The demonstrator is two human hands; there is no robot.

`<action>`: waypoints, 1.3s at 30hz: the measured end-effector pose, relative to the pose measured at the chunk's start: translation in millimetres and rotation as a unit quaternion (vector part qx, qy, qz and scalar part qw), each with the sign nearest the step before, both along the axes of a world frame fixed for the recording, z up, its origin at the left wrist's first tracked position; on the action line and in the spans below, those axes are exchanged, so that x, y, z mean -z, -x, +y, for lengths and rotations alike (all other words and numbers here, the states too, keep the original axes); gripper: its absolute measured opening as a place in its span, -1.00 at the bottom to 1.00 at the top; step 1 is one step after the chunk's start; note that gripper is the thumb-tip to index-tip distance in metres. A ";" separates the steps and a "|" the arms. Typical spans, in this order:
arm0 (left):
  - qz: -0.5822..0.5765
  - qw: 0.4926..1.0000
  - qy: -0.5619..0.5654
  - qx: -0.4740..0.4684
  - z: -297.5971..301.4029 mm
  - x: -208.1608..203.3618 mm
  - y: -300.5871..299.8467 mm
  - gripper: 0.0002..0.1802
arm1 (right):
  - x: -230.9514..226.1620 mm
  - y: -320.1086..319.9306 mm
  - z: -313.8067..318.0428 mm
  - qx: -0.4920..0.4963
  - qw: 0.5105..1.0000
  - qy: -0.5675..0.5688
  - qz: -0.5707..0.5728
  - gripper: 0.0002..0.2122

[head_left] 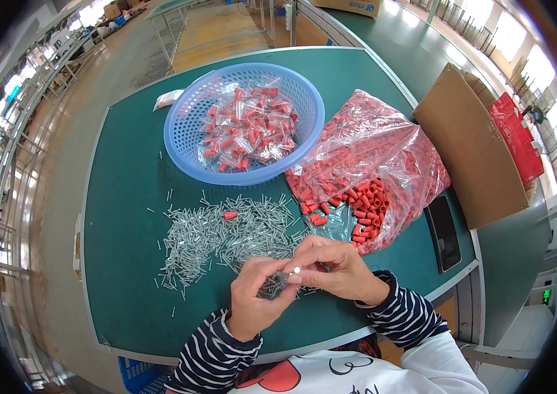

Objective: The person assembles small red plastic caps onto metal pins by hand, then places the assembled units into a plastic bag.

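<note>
My left hand [257, 293] and my right hand [333, 268] meet over the near edge of a pile of small silver screws [216, 240]. Both hands are closed in a pinch, their fingertips almost touching. A tiny bright white spot shows at the right fingertips, too small to name. Between the hands there is a greyish, see-through patch; I cannot tell whether it is thin plastic or the screws behind. One red plastic cap [229, 215] lies on top of the pile. Past it, a blue perforated basket [180, 148] holds many small clear bags with red pieces inside.
A large clear bag of red caps [383, 144] lies at the right, its mouth spilling caps toward me. Beside it are a black phone [444, 233] and a cardboard box [472, 154]. A small packet [168, 99] lies behind the basket on the green table [127, 289].
</note>
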State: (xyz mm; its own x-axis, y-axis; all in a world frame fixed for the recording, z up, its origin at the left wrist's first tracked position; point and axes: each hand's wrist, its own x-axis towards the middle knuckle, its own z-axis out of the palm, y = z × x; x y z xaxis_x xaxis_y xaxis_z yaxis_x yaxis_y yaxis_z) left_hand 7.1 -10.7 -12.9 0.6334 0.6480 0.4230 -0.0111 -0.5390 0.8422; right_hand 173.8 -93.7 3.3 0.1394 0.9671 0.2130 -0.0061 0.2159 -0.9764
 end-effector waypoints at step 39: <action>0.010 1.000 -0.016 0.023 -1.9 -0.8 -2.8 -0.62 | 9.0 -53.7 11.5 0.124 0.811 0.102 -0.563 -0.78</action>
State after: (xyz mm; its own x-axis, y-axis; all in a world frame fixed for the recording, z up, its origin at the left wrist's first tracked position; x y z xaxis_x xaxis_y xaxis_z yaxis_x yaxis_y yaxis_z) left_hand 9.9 -12.6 -12.1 0.6709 0.6039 0.4303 -0.0199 -0.5654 0.8246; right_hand 227.5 -82.2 -5.7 0.1642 0.9700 0.1793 0.9325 -0.0934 -0.3488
